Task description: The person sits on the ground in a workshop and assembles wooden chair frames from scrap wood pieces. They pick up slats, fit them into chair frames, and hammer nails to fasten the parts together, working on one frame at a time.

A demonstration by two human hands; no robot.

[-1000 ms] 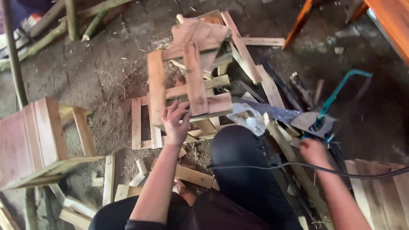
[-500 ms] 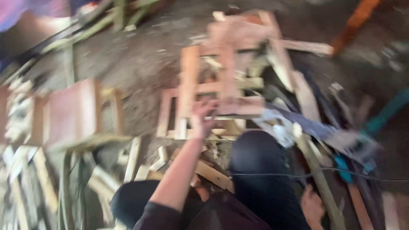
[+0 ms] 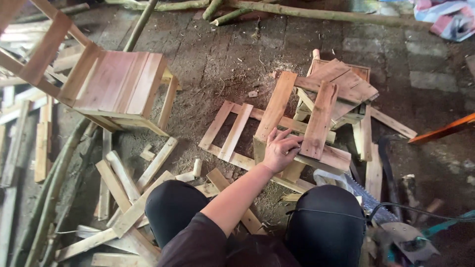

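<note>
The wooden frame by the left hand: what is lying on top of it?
Two flat planks lie across the wooden frame, and the left hand rests on its near edge. Behind, more boards are stacked. What is beneath them is covered.

A person seen from above wears black trousers (image 3: 324, 222), smooth and snug over both knees, and a dark short-sleeved top (image 3: 190, 244) whose sleeve ends above the elbow. The left forearm (image 3: 237, 193) is bare, as is the left hand (image 3: 281, 150), with no glove, watch or ring visible. The right hand is out of frame.
</note>
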